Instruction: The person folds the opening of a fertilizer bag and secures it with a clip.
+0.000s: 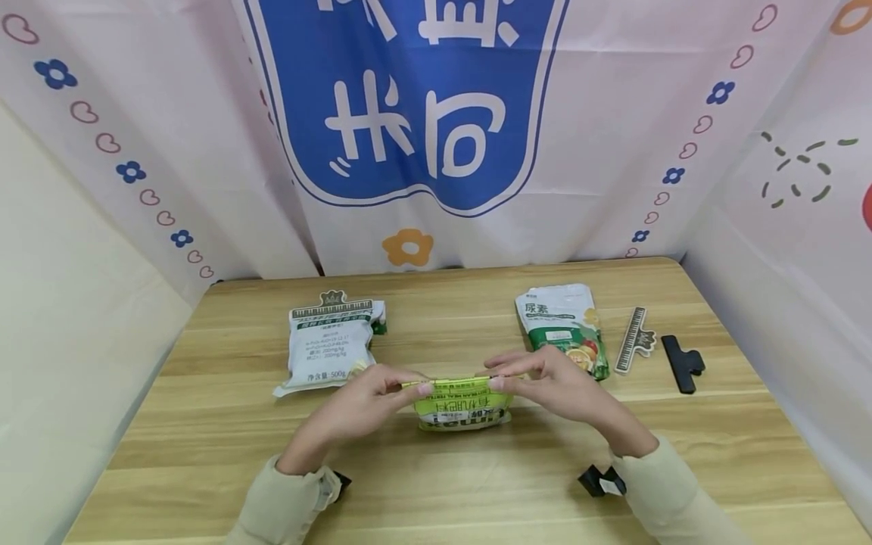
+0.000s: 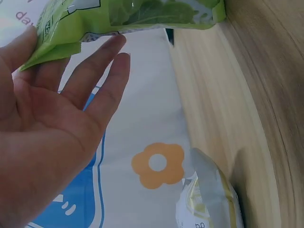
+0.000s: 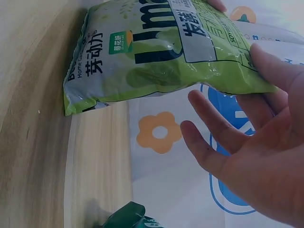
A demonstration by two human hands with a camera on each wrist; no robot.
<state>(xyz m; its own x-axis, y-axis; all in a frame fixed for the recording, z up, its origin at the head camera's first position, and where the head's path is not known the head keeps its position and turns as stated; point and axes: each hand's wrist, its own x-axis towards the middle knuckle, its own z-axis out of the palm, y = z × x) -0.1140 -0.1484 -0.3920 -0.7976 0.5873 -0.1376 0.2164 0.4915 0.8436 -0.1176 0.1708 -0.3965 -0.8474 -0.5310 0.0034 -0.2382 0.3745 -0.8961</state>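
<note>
A green plastic fertilizer bag [image 1: 463, 412] stands on its lower edge at the middle of the table, its printed front tilted toward me. My left hand [image 1: 368, 401] pinches its top left corner between thumb and fingers. The top right corner is pinched by my right hand [image 1: 555, 384]. Along the top, the bag's edge is stretched straight between both hands. From the right wrist, the bag [image 3: 156, 57] looks plump, with its bottom seam on the wood; the lower fingers of that hand stay extended below it. The left wrist view shows only part of the bag [image 2: 156, 13].
Back left lies a white fertilizer bag [image 1: 330, 352] with a piano-key clip [image 1: 332, 307] across its top. Behind my right hand lies a white and green pouch [image 1: 559, 325]. Farther right are a loose piano-key clip [image 1: 633, 341] and a black clip [image 1: 681, 365]. A printed curtain [image 1: 599, 151] hangs behind the table.
</note>
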